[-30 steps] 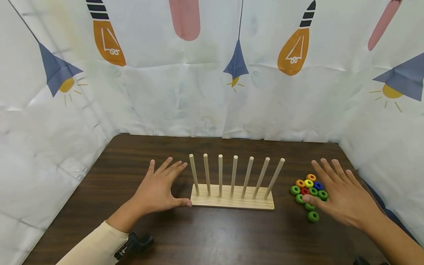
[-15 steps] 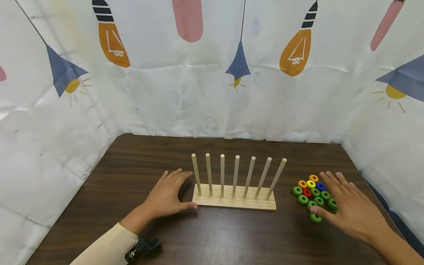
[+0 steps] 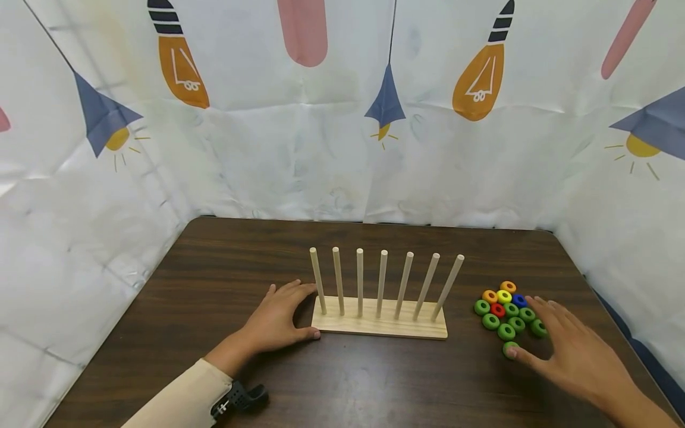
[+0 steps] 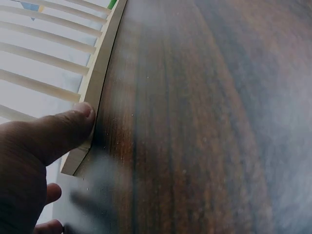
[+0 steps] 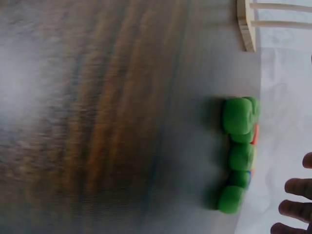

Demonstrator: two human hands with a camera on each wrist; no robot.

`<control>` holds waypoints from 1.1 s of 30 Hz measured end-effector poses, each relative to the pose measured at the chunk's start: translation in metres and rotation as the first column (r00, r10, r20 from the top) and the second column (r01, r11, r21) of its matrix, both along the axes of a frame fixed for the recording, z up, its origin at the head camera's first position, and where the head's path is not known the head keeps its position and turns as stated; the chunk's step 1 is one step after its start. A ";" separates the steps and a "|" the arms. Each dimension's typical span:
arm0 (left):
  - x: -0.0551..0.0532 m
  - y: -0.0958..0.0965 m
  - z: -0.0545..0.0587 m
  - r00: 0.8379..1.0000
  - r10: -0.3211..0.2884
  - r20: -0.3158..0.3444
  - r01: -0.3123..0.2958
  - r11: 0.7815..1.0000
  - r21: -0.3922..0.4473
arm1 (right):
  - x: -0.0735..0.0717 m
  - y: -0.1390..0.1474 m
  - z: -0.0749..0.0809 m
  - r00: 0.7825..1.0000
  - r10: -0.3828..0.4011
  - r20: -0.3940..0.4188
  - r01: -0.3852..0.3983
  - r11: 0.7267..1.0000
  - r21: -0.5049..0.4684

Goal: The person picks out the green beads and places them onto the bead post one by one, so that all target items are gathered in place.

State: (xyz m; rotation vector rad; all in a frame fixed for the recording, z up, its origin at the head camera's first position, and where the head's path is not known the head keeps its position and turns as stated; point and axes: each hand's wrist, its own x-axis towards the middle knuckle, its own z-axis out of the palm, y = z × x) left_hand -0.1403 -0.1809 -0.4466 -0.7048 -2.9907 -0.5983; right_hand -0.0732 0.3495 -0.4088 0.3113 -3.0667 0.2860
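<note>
Lower in my head view than half a second ago, the right hand spreads wide beside the coloured rings, its thumb hiding part of the nearest green ring; whether they touch, I can't tell. Also wide, the left hand has edged closer to the peg rack, left of the rings on the table. From the left wrist I see its thumb on the rack's front edge, the pegs cropped. My right wrist view is blurry: overlapping rings defy counting, and only fingertips show.
</note>
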 end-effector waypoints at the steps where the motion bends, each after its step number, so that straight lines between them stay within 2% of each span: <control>1: 0.000 0.000 0.000 1.000 -0.001 -0.002 0.001 1.000 -0.002 | 0.001 0.000 -0.001 1.000 -0.010 0.008 0.010 1.000 -0.002; 6: -0.001 0.000 0.000 1.000 -0.001 0.009 0.001 1.000 -0.003 | 0.003 0.003 -0.007 0.995 -0.077 0.068 0.079 0.997 -0.014; 10: -0.001 0.000 0.001 1.000 -0.001 0.018 0.001 1.000 0.000 | 0.002 0.004 -0.012 0.990 -0.098 0.100 0.101 0.994 -0.029; 18: -0.001 0.000 0.000 1.000 0.001 0.029 -0.002 1.000 0.021 | -0.003 0.003 -0.020 0.986 -0.091 0.138 0.098 0.994 -0.043; 33: 0.000 0.002 -0.003 0.997 0.033 0.075 -0.036 0.999 0.033 | -0.011 -0.005 -0.025 0.974 -0.051 0.223 0.059 0.998 -0.031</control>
